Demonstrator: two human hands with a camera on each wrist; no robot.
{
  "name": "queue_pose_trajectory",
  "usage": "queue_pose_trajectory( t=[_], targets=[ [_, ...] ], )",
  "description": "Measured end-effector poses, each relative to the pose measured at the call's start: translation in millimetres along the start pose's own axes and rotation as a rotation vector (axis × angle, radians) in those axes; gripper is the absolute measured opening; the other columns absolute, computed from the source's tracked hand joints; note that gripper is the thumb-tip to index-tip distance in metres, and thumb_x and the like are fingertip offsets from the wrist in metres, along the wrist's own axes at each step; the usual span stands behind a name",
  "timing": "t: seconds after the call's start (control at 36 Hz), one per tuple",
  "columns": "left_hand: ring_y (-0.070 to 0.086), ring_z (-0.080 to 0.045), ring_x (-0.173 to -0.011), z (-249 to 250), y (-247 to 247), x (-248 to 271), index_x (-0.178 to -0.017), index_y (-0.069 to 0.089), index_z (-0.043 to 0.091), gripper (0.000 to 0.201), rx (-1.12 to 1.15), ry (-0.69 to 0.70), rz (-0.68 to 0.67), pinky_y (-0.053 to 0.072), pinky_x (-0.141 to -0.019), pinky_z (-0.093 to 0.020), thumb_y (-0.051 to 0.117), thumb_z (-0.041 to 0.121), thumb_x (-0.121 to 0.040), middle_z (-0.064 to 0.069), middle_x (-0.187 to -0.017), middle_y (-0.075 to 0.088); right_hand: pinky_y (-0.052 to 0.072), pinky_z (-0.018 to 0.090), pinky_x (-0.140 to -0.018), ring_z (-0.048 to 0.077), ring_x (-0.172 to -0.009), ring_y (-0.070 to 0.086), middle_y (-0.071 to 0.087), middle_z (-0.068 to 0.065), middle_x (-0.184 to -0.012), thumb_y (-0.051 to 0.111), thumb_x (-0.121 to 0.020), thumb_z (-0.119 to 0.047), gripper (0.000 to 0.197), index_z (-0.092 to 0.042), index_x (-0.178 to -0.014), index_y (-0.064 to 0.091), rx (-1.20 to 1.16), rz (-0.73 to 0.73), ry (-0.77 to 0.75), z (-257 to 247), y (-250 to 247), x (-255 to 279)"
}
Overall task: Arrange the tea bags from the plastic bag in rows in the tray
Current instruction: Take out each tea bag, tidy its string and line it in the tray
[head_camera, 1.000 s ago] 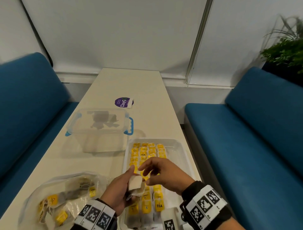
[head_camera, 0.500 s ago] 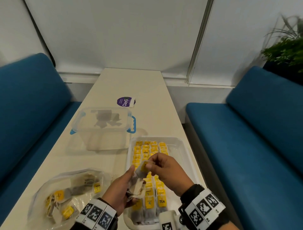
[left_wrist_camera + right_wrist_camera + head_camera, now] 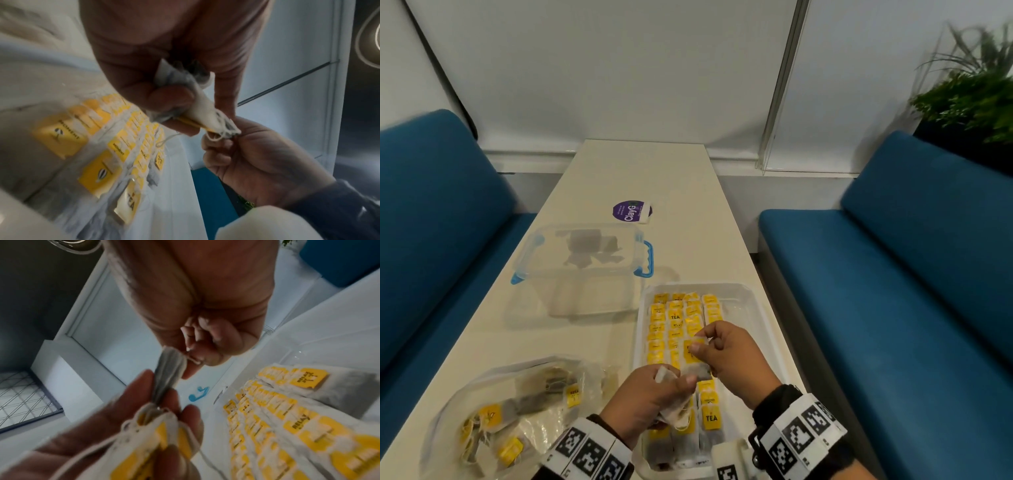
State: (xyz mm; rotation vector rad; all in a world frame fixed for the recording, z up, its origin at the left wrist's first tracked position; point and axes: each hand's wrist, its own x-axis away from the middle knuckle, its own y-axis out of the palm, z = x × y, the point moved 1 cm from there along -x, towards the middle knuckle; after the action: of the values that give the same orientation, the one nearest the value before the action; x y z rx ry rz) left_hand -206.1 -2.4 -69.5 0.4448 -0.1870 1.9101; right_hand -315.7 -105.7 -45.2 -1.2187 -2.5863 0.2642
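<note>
A clear tray (image 3: pixel 751 303) at the table's near right holds rows of tea bags (image 3: pixel 674 320) with yellow tags. Over its near half, my left hand (image 3: pixel 676 382) grips a small bunch of tea bags (image 3: pixel 674 416). My right hand (image 3: pixel 702 342) pinches the top of one tea bag (image 3: pixel 692 356), whose lower end still meets the bunch. In the left wrist view, the bunch (image 3: pixel 202 110) sits between thumb and fingers. In the right wrist view, the pinched bag (image 3: pixel 169 369) hangs from my right hand (image 3: pixel 191 356). A plastic bag (image 3: pixel 517 407) with more tea bags lies at the near left.
A clear lidded box (image 3: pixel 582 270) with blue clips stands just beyond the tray, to its left. A purple round label (image 3: pixel 631 210) lies farther back on the cream table (image 3: pixel 681 178). Blue benches (image 3: pixel 893 274) run along both sides, and a plant (image 3: pixel 969 96) stands far right.
My right hand has taken one tea bag by its top and drawn it up and away from the bunch in my left hand. Both hands shifted slightly over the tray.
</note>
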Motion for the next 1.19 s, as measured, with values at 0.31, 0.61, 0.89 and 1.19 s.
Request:
queue_pose_trajectory(
  t=[0.31, 0.61, 0.89, 1.19],
  targets=[
    [0.048, -0.022, -0.058, -8, 5, -9, -0.074, 0.055, 0.011, 0.053, 0.039, -0.050, 0.014, 0.034, -0.050, -0.024, 0.080, 0.050, -0.048, -0.012, -0.066, 0.055, 0.042, 0.024, -0.040, 0.018, -0.057, 0.059, 0.057, 0.009, -0.071, 0.067, -0.080, 0.002, 0.035, -0.007, -0.108, 0.048, -0.318, -0.112, 0.227, 12, -9, 16],
    [0.050, -0.017, -0.045, -10, 4, -18, -0.068, 0.067, 0.011, 0.036, 0.023, 0.011, 0.129, 0.037, -0.043, -0.020, 0.078, 0.040, -0.051, -0.006, -0.056, 0.058, 0.044, 0.024, -0.043, 0.014, -0.051, 0.055, 0.058, 0.012, -0.068, 0.064, -0.081, 0.006, 0.017, -0.004, -0.086, 0.052, -0.172, 0.111, 0.233, 23, -19, 13],
    [0.047, -0.012, -0.038, -16, -11, -25, -0.074, 0.068, 0.010, 0.013, 0.077, -0.055, 0.179, 0.033, -0.038, -0.014, 0.070, 0.020, -0.082, -0.003, -0.056, 0.058, 0.039, 0.017, -0.038, 0.017, -0.054, 0.050, 0.055, 0.009, -0.073, 0.043, -0.086, 0.010, 0.024, -0.009, -0.080, 0.058, 0.019, 0.241, 0.373, 36, -37, -10],
    [0.045, -0.017, -0.042, -6, -12, -19, -0.080, 0.068, 0.006, 0.021, 0.095, -0.121, 0.152, 0.032, -0.040, -0.016, 0.075, 0.023, -0.070, -0.007, -0.056, 0.059, 0.041, 0.025, -0.045, 0.018, -0.050, 0.044, 0.048, 0.007, -0.067, 0.035, -0.092, 0.006, 0.034, -0.013, -0.075, 0.057, 0.133, 0.068, 0.710, 44, -27, -23]
  ],
)
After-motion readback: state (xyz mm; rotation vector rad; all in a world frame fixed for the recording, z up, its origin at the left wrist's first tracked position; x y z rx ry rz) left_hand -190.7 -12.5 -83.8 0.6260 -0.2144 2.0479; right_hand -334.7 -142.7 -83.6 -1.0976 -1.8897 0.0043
